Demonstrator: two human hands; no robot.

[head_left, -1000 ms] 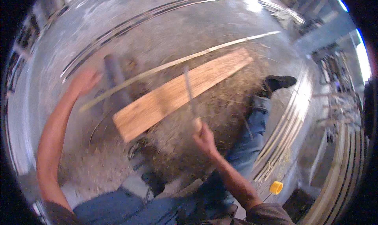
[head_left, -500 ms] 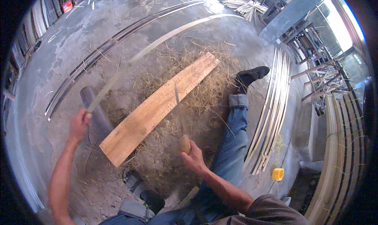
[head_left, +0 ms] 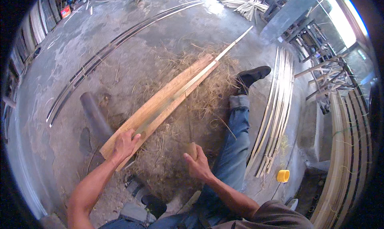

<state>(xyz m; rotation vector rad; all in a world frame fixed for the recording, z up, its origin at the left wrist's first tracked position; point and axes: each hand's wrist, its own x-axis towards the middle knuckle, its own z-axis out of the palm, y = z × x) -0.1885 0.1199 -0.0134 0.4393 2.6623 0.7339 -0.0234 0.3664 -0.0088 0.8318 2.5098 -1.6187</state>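
Note:
A long, thin strip (head_left: 202, 72), apparently bamboo, lies along the wooden plank (head_left: 158, 96) and sticks out past its far end. My left hand (head_left: 126, 143) grips the strip's near end, low over the near part of the plank. In my right hand (head_left: 198, 163) is a knife (head_left: 192, 149), held by its wooden handle. Its thin blade is smeared by motion and points away from me, just right of the plank. A dark cylinder (head_left: 94, 111) lies on the floor, partly hidden by the plank.
Curly shavings (head_left: 218, 89) are heaped around the plank. Two dark strips (head_left: 100, 57) lie at the left, and several pale strips (head_left: 276, 113) lie right of my outstretched leg (head_left: 235, 133). A yellow ring-shaped object (head_left: 283, 175) sits at the lower right, near a strip bundle (head_left: 340, 149).
My left hand has moved right and down, bringing the strip from left of the plank to lie along it. My right hand with the knife has shifted slightly towards me.

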